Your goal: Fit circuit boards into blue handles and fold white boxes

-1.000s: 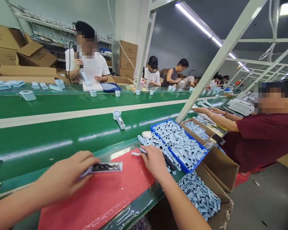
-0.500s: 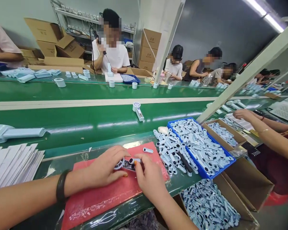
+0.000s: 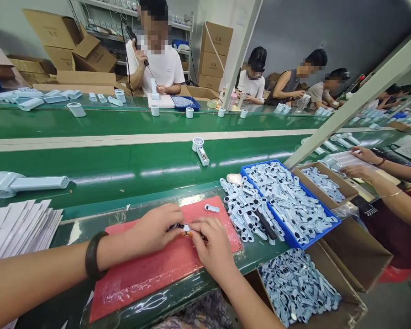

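Over a red mat (image 3: pixel 133 278), my left hand (image 3: pixel 157 226) closes its fingers on one end of a small dark-and-white device (image 3: pixel 184 227). My right hand (image 3: pixel 214 237) pinches the device's other end, and the fingertips of both hands nearly meet. Most of the device is hidden by the fingers. One small light-blue part (image 3: pixel 212 208) with a dark oval lies on the mat's upper right corner, beyond my right hand. A loose pile of similar parts (image 3: pixel 239 205) lies right of the mat.
A blue tray (image 3: pixel 306 246) and cardboard boxes (image 3: pixel 349 290) of parts stand at the right. White papers (image 3: pixel 17 228) lie left. A fan-shaped piece (image 3: pixel 202 153) sits on the green belt (image 3: pixel 123 169). Another person's hands (image 3: pixel 363 169) work at the right; more people sit opposite.
My hands have drawn closer together around the device, and its round end and the light part at my right fingertips are now mostly covered. The camera view has shifted slightly.
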The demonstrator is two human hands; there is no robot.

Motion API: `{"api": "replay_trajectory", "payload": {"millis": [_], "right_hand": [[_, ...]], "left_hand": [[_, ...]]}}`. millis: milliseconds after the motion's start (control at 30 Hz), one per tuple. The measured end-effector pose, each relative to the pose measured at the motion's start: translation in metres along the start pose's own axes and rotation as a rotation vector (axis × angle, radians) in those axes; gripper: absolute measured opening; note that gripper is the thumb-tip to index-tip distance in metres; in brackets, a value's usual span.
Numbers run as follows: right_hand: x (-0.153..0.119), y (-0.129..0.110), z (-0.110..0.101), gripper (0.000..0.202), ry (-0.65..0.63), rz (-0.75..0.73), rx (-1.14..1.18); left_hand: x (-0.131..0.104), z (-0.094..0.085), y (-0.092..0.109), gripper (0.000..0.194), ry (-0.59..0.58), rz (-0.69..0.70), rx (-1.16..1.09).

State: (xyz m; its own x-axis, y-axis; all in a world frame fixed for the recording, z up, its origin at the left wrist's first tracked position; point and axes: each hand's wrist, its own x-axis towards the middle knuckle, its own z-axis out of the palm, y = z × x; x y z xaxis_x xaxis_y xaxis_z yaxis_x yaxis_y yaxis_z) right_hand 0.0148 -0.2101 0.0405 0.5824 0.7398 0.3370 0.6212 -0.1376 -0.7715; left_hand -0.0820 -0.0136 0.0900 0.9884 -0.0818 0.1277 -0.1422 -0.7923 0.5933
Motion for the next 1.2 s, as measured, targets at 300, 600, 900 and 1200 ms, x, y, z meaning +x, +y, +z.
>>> {"api": "replay_trajectory", "payload": {"millis": [300,600,900,1200], "right_hand": [[-0.008,-0.014,-0.013,0.035,-0.275,0.122,0.081],[-0.009,-0.007,-0.009,0.041,-0.295,0.091,0.072],[0.015,0.012,-0.039,0.036,0.035,0.049,-0.44],[0.045,0.023,-0.011,0.017,-0.058,0.09,-0.826]], "left_hand": [[-0.03,0.01,0.023,0.02,-0.024,-0.118,0.077],[-0.028,0.018,0.035,0.022,-0.059,-0.11,0.248],[0.029,-0.046,-0.015,0.027,-0.026,0.054,0.759],[0.186,-0.093,-0.128,0.044,0.148,-0.13,0.835]]}}
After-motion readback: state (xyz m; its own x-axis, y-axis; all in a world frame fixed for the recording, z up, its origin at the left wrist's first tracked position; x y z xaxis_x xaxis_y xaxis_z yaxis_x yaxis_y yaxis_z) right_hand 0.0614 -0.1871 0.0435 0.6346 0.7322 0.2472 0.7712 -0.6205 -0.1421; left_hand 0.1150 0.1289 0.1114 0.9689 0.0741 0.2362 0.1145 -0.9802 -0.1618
